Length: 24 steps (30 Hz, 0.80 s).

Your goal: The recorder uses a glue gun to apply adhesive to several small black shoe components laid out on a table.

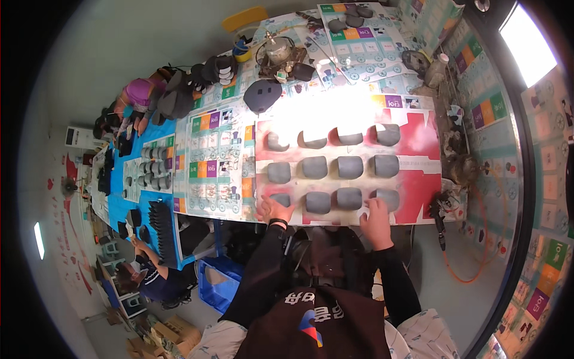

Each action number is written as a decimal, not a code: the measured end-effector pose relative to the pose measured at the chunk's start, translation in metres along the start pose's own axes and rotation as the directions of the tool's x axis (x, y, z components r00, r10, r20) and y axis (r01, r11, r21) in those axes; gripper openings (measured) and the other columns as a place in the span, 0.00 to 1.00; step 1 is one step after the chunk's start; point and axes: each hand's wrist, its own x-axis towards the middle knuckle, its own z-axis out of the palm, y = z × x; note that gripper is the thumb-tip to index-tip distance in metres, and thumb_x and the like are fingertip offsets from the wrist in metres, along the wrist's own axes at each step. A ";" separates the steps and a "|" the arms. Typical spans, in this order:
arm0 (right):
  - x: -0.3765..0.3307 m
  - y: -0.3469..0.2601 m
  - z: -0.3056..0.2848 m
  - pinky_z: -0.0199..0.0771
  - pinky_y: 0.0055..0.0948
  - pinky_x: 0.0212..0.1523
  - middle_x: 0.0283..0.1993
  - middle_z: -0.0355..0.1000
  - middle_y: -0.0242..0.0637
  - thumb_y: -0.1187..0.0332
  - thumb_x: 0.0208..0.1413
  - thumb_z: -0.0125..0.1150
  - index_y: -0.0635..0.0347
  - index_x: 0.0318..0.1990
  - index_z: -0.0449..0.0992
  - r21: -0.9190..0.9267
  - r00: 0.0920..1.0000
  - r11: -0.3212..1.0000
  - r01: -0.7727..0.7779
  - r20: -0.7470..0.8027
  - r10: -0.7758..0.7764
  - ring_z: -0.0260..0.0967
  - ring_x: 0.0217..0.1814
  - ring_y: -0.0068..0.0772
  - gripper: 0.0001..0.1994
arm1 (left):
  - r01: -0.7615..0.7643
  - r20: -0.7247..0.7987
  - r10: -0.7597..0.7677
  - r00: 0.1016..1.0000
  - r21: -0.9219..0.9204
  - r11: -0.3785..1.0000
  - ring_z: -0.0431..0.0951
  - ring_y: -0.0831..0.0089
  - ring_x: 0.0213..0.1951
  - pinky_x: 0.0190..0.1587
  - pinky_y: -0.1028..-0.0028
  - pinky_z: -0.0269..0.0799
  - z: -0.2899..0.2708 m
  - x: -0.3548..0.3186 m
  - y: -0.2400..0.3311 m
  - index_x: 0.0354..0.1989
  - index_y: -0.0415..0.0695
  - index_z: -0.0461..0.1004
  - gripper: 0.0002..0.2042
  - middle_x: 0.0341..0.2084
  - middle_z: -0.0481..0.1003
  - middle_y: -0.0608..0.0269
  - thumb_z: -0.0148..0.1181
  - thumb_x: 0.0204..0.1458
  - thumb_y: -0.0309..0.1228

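Observation:
Several grey rounded pads lie in rows on a red and white board at the table's front. My left hand is at the front left corner, its fingers apart around the near side of a grey pad. At the front right, my right hand has its thumb apart from its bent fingers. Those fingertips reach the left edge of the corner pad. Neither hand has lifted a pad off the board. Glare washes out the board's far edge.
A dark grey curved piece lies beyond the board, near a metal pot. A spray gun with an orange hose hangs at the right edge. On the left, a person works beside a blue table; a blue crate stands below.

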 end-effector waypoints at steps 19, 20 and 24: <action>-0.012 -0.132 0.163 0.74 0.53 0.53 0.57 0.64 0.53 0.52 0.44 0.75 0.72 0.69 0.55 -0.374 0.969 0.897 -0.237 -0.026 0.246 0.65 0.60 0.56 0.50 | -0.562 -0.509 0.422 0.750 -0.153 0.813 0.63 0.44 0.63 0.70 0.43 0.48 -0.109 0.067 -0.220 0.74 0.39 0.49 0.58 0.60 0.65 0.44 0.81 0.34 0.41; -0.012 -0.142 0.176 0.74 0.52 0.54 0.58 0.63 0.55 0.51 0.44 0.76 0.73 0.69 0.53 -0.407 0.951 0.863 -0.299 -0.047 0.307 0.65 0.60 0.58 0.52 | -0.520 -0.471 0.397 0.788 -0.164 0.838 0.62 0.45 0.64 0.71 0.42 0.47 -0.102 0.082 -0.239 0.74 0.40 0.48 0.59 0.60 0.64 0.45 0.81 0.34 0.41; 0.004 -0.160 0.224 0.74 0.52 0.57 0.58 0.64 0.58 0.49 0.43 0.77 0.74 0.72 0.46 -0.510 0.883 0.727 -0.460 -0.177 0.435 0.66 0.60 0.60 0.58 | -0.441 -0.423 0.334 0.842 -0.183 0.879 0.65 0.47 0.62 0.67 0.39 0.51 -0.087 0.127 -0.301 0.73 0.38 0.50 0.57 0.58 0.67 0.46 0.78 0.35 0.47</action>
